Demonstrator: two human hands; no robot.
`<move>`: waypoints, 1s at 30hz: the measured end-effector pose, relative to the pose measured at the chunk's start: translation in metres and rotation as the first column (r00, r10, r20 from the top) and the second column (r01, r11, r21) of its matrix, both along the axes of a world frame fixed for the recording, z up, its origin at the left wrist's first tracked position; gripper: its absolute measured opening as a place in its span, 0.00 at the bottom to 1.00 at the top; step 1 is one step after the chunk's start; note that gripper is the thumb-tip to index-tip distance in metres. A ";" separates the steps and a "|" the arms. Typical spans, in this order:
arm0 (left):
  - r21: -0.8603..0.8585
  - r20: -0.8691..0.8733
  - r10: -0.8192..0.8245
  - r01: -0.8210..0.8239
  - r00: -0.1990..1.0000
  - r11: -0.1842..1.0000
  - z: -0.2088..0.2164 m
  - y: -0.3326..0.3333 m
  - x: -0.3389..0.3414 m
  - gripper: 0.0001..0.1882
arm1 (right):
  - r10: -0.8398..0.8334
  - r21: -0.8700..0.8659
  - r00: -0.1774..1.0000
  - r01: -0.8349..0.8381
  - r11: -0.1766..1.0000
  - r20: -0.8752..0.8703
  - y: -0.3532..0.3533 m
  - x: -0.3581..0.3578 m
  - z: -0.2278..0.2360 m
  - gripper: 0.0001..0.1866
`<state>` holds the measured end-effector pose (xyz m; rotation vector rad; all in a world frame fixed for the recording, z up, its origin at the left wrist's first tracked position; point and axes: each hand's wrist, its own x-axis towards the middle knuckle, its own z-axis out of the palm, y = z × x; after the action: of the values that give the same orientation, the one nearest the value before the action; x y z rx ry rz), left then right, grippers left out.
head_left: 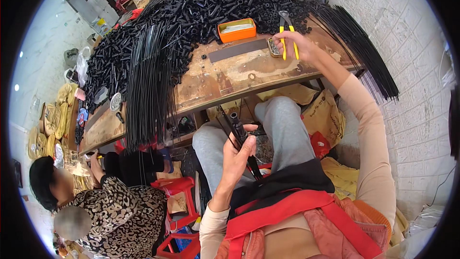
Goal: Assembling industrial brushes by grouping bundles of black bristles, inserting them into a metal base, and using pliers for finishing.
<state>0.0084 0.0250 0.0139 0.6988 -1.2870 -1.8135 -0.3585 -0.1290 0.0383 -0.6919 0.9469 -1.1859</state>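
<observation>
My left hand [235, 158] is closed around a black tubular piece [236, 123], held upright over my lap with thin dark rods beside it. Over the tabletop, my right hand [303, 48] grips a pair of pliers [286, 22] with yellow handles, their dark jaws pointing away from me. The handles stand apart, and my fingers partly cover them. Just beside my right fingertips sits a small tin [273, 48] of tiny metal parts, too small to make out singly.
Black tubular parts [211, 7] are heaped across the wooden table [215, 79]. Bundles of thin black rods [148, 86] [369, 48] overhang its front edge. An orange box [237, 30] stands behind a flat dark strip [238, 51]. A co-worker [115, 206] sits at left, near red stools [179, 196].
</observation>
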 end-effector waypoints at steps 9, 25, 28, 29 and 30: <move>-0.023 0.011 -0.023 0.023 1.000 0.999 0.001 0.010 0.003 0.15 | 0.095 -0.075 0.989 -0.087 0.993 0.109 0.132 0.123 0.002 0.08; 0.034 -0.089 -0.009 0.012 0.996 0.999 -0.007 0.011 0.012 0.17 | 0.098 0.056 0.944 -0.122 0.991 0.317 0.192 0.185 -0.019 0.10; 0.041 -0.096 0.008 -0.004 0.995 0.999 -0.005 0.010 0.010 0.19 | 0.065 -0.005 0.981 -0.065 0.998 0.185 0.193 0.187 -0.018 0.09; 0.043 -0.091 0.006 -0.002 0.996 0.999 -0.006 0.010 0.008 0.19 | 0.062 -0.003 0.980 -0.063 0.998 0.190 0.194 0.185 -0.018 0.09; -0.013 -0.090 -0.011 0.009 0.996 1.000 -0.008 0.010 0.007 0.21 | 0.057 -0.115 0.997 -0.052 0.992 0.044 0.195 0.184 -0.017 0.07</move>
<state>0.0151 0.0345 0.0060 0.5973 -1.2435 -1.8223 -0.1745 0.0657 0.0212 -0.7731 0.8211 -1.2092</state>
